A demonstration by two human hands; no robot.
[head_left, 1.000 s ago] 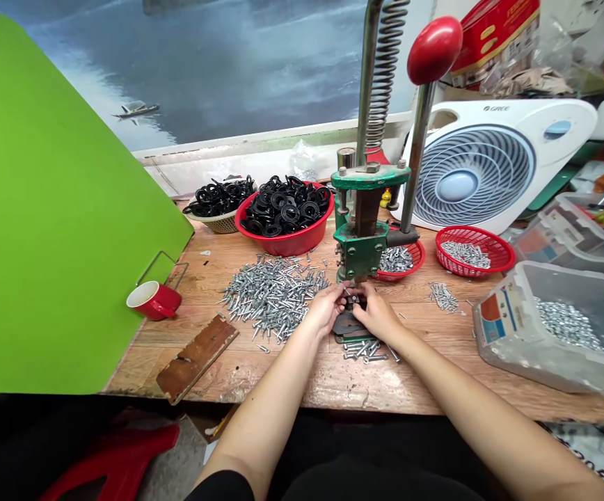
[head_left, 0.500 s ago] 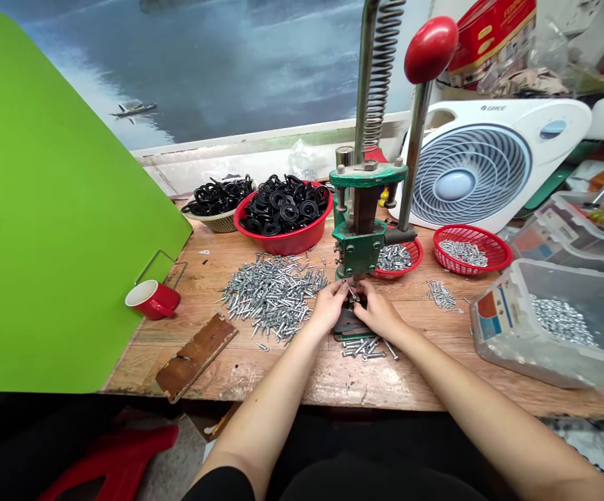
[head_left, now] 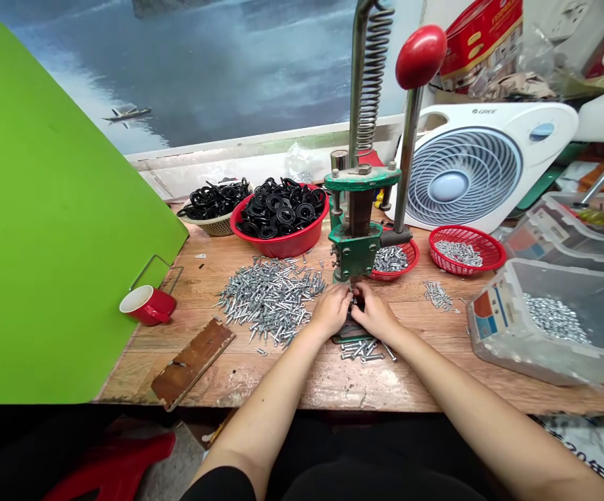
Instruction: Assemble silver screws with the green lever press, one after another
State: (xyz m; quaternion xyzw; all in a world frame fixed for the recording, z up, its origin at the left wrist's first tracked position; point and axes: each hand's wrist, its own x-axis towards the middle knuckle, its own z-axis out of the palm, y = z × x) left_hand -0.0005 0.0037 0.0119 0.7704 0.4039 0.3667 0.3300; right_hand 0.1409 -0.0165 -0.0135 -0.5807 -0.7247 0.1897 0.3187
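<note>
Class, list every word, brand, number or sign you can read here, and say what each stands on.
"GREE": white fan.
"FER...", the rest blurred: red box.
"20", neighbouring characters unclear: white printed material, lower right.
Too small to read: print on the clear bin's label.

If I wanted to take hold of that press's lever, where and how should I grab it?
I'd grip the lever by its red knob, probably with the right hand, coming from the front right: the knob is rounded, thicker than the metal shaft and at its upper end, while the spring stands just to its left.
</note>
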